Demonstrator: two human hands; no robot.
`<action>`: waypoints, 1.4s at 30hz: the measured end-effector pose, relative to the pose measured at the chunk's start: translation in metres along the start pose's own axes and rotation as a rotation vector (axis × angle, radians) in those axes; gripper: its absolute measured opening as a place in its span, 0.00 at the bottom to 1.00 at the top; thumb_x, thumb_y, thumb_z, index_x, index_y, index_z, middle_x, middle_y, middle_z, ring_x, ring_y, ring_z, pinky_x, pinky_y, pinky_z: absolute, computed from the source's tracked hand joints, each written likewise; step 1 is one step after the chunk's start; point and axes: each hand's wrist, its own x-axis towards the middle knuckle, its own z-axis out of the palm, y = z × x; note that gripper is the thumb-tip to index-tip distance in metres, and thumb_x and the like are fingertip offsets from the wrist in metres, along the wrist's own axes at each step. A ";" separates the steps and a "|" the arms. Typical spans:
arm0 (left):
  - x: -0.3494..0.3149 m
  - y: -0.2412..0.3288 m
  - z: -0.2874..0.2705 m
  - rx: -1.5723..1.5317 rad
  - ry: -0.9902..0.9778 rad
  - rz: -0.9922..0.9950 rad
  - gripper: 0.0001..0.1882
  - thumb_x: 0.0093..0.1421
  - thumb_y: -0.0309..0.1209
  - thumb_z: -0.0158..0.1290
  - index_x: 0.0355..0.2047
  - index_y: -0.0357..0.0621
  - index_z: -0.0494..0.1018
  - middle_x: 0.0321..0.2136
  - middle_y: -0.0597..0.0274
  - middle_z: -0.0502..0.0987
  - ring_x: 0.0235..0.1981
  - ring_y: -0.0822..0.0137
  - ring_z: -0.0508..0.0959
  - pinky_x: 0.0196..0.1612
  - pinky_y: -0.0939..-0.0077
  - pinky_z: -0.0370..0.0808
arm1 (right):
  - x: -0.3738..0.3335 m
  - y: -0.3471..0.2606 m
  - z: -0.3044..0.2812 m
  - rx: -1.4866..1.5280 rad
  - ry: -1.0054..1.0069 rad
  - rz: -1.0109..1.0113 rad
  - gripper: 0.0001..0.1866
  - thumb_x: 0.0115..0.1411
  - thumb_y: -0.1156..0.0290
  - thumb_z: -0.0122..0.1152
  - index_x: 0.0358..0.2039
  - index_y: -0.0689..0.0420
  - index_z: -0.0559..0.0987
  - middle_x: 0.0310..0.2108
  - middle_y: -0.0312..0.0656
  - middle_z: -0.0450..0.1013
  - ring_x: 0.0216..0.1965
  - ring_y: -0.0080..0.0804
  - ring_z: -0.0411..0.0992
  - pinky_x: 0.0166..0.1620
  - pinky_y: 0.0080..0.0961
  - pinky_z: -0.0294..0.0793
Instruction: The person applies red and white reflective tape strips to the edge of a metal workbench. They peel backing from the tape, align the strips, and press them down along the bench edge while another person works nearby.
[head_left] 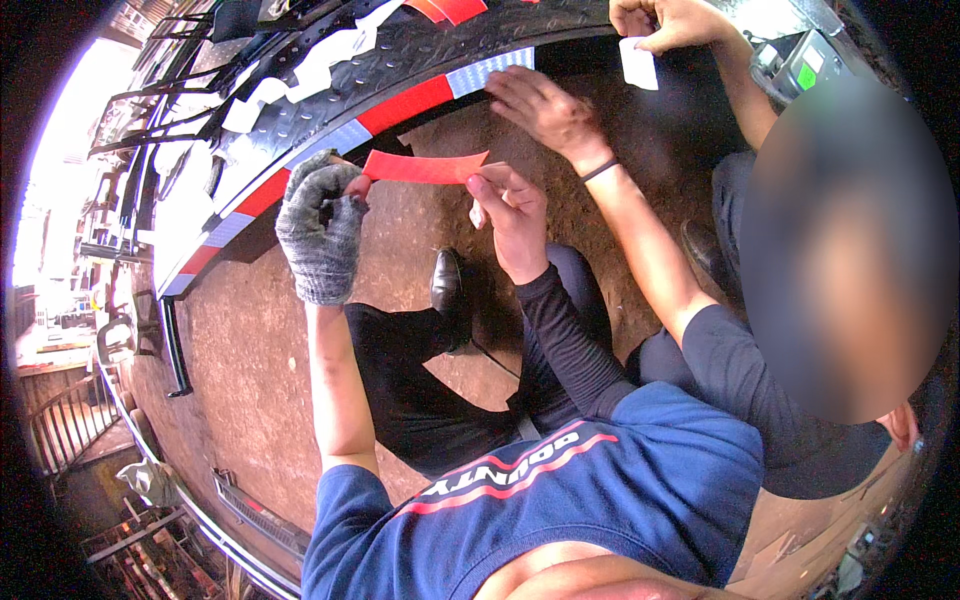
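A short strip of red reflective tape (425,169) is stretched between my hands, a little bowed. My left hand (322,228), in a grey knit glove with bare fingertips showing, pinches its left end. The bare fingers of my right hand (512,212) grip the other end. Just beyond is a black metal edge carrying a band of alternating red and white reflective tape (405,105). A co-worker's hand (548,112) lies flat near the white section at the band's right end. The co-worker's other hand (672,25) holds a small white piece of paper (639,64).
White paper pieces (310,75) and more red strips (447,10) lie on the black tread-plate surface (400,60). The co-worker crouches close at my right. Below is a brown floor (245,325); a black metal leg (174,345) stands at the left.
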 end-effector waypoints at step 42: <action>0.036 0.004 0.289 -0.115 0.827 -0.229 0.09 0.45 0.29 0.67 0.28 0.45 0.82 0.47 0.51 0.68 0.49 0.56 0.69 0.55 0.63 0.64 | 0.168 -0.090 -0.165 -0.751 0.069 -0.464 0.07 0.58 0.71 0.66 0.35 0.59 0.81 0.29 0.26 0.74 0.28 0.09 0.64 0.31 0.11 0.62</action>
